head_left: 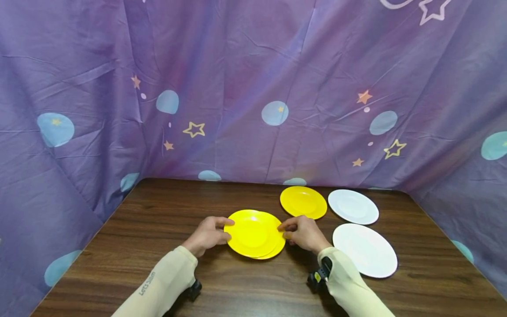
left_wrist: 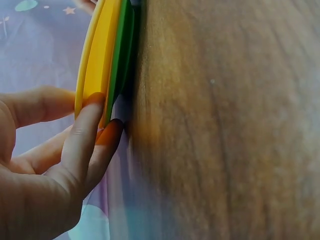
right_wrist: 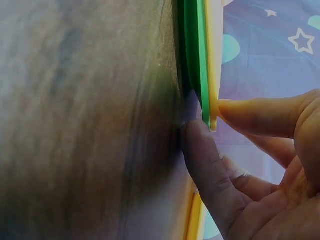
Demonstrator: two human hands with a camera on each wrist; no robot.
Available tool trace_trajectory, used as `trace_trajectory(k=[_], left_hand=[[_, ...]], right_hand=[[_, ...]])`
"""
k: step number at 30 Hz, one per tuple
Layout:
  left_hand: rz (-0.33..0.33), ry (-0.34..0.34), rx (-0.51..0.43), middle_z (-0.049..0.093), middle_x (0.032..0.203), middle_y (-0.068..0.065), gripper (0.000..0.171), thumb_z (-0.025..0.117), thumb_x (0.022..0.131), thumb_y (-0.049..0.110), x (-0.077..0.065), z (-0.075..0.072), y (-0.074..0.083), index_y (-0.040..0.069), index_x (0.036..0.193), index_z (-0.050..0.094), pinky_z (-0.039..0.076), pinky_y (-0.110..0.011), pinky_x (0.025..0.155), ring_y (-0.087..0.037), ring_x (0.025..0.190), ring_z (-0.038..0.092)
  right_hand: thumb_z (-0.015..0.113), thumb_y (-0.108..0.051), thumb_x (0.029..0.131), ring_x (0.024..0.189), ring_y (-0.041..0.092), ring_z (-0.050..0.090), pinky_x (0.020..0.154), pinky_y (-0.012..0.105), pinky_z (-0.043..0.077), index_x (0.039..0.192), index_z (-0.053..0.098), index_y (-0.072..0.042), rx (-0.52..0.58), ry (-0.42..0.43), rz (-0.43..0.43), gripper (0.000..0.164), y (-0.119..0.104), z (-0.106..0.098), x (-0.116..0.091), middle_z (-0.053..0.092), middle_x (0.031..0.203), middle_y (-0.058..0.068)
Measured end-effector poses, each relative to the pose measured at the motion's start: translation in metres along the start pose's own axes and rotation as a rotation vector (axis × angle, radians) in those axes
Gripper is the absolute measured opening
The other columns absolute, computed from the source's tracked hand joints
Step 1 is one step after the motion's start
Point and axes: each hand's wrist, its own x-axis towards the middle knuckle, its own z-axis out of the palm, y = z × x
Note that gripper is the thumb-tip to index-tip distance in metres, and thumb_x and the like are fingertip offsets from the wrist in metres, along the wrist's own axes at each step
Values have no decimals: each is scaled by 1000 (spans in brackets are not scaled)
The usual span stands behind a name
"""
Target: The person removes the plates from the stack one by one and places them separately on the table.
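Over the middle of the table, two yellow plates overlap in the head view: the upper yellow plate [head_left: 249, 233] lies shifted left over the lower one [head_left: 278, 246]. A green layer [left_wrist: 122, 45] shows beneath the yellow in both wrist views, close to the wood; from above it is hidden. My left hand [head_left: 207, 235] pinches the left rim, thumb at the top edge and fingers against the side and underneath. At the opposite rim, my right hand [head_left: 305, 233] holds the stack between thumb on the yellow edge and a finger below the green layer.
Another yellow plate [head_left: 303, 202] lies farther back, right of centre. Beside it is a white plate [head_left: 353, 206], with a second white plate [head_left: 364, 250] nearer, right of my right hand. A purple patterned curtain [head_left: 237, 145] encloses the brown wooden table [head_left: 178, 193] at back and sides.
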Motion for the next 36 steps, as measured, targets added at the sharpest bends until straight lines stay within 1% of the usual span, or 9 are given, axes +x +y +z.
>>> trace_trajectory(k=[4,10,14,16,19,23,27,30,36], left_hand=[[-5,2,-34,52,144,-26,42,61,86,-11,2,-3,-1,-6,127,63,62,-42,85,-26,102,70],[-21,-5,-71,51,144,-28,42,60,87,-14,4,-7,2,-6,128,63,63,-40,83,-20,92,69],[-26,-7,-94,51,142,-31,43,60,87,-14,4,-11,1,-6,130,62,63,-40,82,-18,88,68],[-28,-4,-111,51,142,-31,44,60,87,-14,5,-13,-1,-6,131,61,63,-40,83,-18,88,68],[-32,3,-131,50,144,-31,45,60,87,-14,6,-14,-1,-5,132,61,62,-41,85,-19,92,69],[-29,25,-148,48,148,-30,46,60,87,-13,7,-18,-3,-4,133,61,62,-41,87,-20,98,69],[-26,62,-168,47,147,-30,47,60,88,-11,8,-21,-9,-4,134,60,63,-35,82,-16,87,66],[-36,95,-197,47,145,-31,46,60,89,-10,8,-24,-11,-4,135,59,62,-31,79,-13,81,64],[-37,135,-282,45,142,-34,48,56,90,-13,7,-29,-13,-8,138,54,62,-33,83,-16,91,68]], right_hand=[[72,-1,84,60,12,66,58,25,58,100,79,-7,-15,1,7,19,-1,1,1,77,89,9],[73,-1,84,59,12,64,57,24,56,100,79,-8,-27,10,11,19,-3,2,2,76,89,8],[73,-2,84,58,11,62,56,24,55,100,80,-9,-37,11,12,18,-2,4,3,76,87,7],[73,-2,83,58,11,62,55,24,55,100,80,-9,-40,15,8,18,-2,5,3,76,87,7],[74,-3,83,57,11,62,55,23,54,100,79,-9,-50,24,5,19,-2,5,2,76,86,6],[73,-3,82,57,11,62,55,23,53,101,79,-8,-60,26,0,20,-2,4,1,74,83,5],[73,-3,82,57,12,63,55,23,52,101,79,-8,-63,23,3,20,-3,4,0,74,81,4],[74,-3,82,57,12,63,54,23,52,100,79,-8,-66,27,5,20,-3,4,1,73,79,3],[74,-2,81,57,12,63,55,23,51,100,79,-8,-68,26,6,20,-2,5,1,71,75,2]])
